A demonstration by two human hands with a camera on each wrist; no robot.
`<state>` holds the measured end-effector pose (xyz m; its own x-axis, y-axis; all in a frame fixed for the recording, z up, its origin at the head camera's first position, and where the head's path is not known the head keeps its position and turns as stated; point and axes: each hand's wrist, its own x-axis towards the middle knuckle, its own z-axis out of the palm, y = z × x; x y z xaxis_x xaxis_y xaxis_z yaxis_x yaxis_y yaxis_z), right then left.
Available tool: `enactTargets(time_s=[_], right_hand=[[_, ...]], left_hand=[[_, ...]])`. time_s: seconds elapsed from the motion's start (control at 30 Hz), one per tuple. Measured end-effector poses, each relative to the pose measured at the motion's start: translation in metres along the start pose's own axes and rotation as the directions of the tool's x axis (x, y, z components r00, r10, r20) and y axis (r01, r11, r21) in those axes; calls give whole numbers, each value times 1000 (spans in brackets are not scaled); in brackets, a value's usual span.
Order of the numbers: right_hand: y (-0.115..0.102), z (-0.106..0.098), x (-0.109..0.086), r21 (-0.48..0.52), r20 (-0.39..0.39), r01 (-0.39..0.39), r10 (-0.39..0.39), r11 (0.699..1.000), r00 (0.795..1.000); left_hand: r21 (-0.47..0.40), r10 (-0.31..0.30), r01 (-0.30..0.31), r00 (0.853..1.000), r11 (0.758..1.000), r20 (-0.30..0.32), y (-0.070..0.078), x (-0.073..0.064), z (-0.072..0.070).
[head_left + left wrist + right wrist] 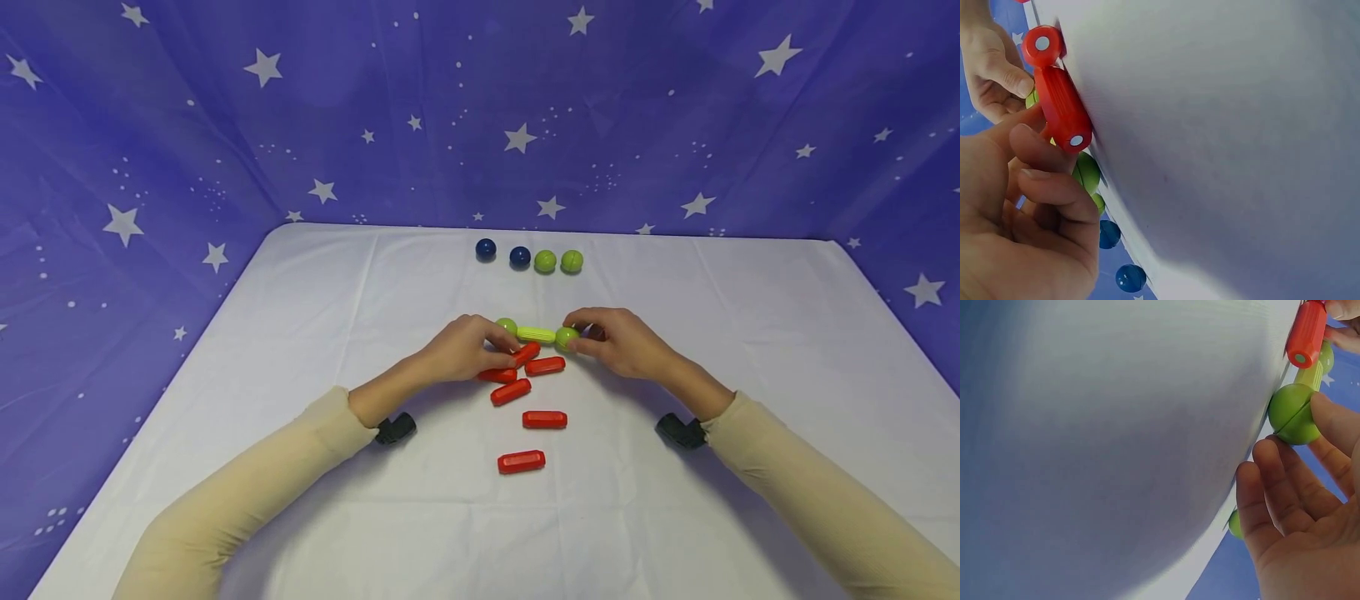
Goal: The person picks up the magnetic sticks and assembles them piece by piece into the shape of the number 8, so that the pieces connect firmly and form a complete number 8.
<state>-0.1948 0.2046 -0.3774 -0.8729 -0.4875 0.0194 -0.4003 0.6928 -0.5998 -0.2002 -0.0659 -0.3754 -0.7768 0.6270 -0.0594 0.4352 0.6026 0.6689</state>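
A left hand (pixel 468 348) pinches a red faceted plastic rod (pixel 528 353).
The right hand (pixel 618 340) grasps a glossy green plastic ball (pixel 566 339) at one end of a ribbed lime-yellow rod (pixel 536 335).

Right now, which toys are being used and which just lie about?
Seemingly in use:
green ball, pinched by right hand
yellow-green stick beside it
second green ball, other end
red stick at left hand

Lying about:
two blue balls, back row
two more green balls there
front red sticks

Red bars (pixel 544 419) block me near-side. Passable for me: wide gap between yellow-green rod (pixel 536 335) and far balls (pixel 545 262), also white cloth (pixel 787 333) right of my right hand (pixel 622 343).
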Motion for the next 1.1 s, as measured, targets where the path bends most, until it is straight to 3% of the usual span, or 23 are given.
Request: enactTargets(time_s=[0.47, 0.83, 1.1], right_hand=[[1, 0, 0, 0, 8, 5, -5, 1000, 1000], [1, 0, 0, 5, 6, 11, -11, 1000, 1000], [1, 0, 0, 2, 5, 18, -18, 1000, 1000]], left_hand=[[-34, -26, 28, 998, 999, 52, -4, 0, 1], [-12, -34, 35, 999, 999, 39, -2, 0, 2], [-83, -85, 87, 996, 993, 33, -4, -4, -3]])
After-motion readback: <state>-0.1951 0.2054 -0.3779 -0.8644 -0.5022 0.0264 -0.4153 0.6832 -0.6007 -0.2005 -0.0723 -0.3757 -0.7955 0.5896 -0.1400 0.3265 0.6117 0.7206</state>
